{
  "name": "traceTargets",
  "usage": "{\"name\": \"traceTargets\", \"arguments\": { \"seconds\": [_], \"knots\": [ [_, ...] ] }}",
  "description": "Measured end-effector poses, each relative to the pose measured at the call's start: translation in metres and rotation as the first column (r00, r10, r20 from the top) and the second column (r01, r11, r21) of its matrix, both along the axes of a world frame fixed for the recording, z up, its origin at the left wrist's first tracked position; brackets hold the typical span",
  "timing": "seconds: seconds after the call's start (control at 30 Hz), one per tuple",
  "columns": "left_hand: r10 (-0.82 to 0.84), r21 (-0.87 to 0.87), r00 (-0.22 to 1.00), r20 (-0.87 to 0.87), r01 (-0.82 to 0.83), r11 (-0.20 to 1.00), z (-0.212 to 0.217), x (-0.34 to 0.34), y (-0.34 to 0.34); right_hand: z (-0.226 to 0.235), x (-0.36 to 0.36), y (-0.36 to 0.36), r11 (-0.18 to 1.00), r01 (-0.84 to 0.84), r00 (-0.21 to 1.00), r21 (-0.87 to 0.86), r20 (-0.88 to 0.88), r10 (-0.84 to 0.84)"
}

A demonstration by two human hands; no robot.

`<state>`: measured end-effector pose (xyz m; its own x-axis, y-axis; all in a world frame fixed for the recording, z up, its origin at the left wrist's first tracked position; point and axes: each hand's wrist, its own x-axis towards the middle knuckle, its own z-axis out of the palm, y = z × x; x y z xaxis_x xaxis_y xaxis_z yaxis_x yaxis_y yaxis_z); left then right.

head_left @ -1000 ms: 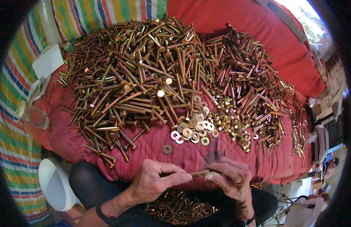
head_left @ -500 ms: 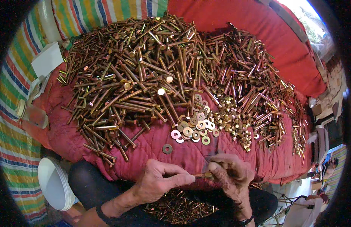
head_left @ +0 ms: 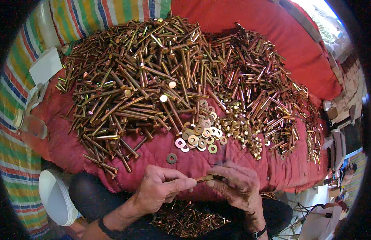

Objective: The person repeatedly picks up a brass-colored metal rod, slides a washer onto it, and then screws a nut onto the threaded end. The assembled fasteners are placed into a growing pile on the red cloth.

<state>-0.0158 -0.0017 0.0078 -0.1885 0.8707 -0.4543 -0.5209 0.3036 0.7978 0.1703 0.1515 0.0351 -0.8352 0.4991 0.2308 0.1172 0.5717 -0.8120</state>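
Both hands pinch one brass bolt (head_left: 203, 179) level between them, left hand (head_left: 161, 191) steadying its end, right hand (head_left: 235, 186) closed over the tip, washers (head_left: 199, 136) within reach just beyond.
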Motion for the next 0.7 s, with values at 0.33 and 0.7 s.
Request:
{"name": "traceTargets", "arguments": {
  "seconds": [0.33, 0.7],
  "knots": [
    [0.182, 0.337, 0.343, -0.922, 0.474, 0.814, 0.002, -0.003, 0.011, 0.012, 0.027, 0.082, 0.831, 0.5, 0.865, 0.242, -0.114, -0.488],
    [0.125, 0.271, -0.629, -0.767, -0.143, 0.952, -0.003, -0.074, 0.024, -0.039, 0.009, 0.209, 0.448, 0.155, 0.944, 0.88, 0.002, -0.33]
  ]
}}
